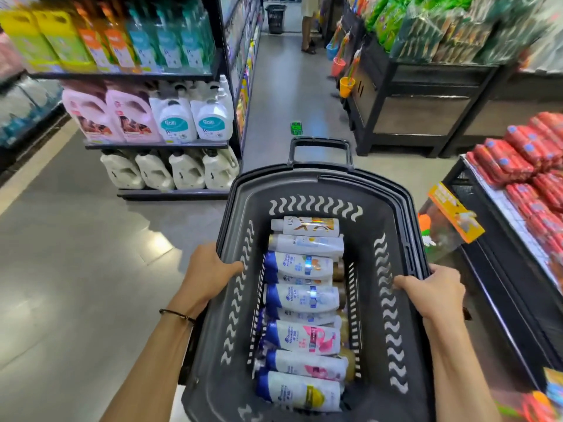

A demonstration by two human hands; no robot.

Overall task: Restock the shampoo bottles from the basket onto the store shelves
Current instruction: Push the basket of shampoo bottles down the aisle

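A dark grey plastic basket [316, 184] is carried in front of me, above the aisle floor. Several white shampoo bottles [304, 296] with blue caps lie on their sides in a row along its bottom. My left hand [207, 275] grips the basket's left rim, thumb inside. The right rim is gripped by my right hand [432, 290], with the thumb over the edge. The basket's pull handle [320, 153] sticks up at its far end.
A shelf unit [158, 77] with detergent jugs stands ahead on the left. Dark display stands [426, 95] with packaged goods line the right side. A red-packet display [524, 190] is close on my right. A person [309, 25] and another basket [275, 18] stand far down the aisle.
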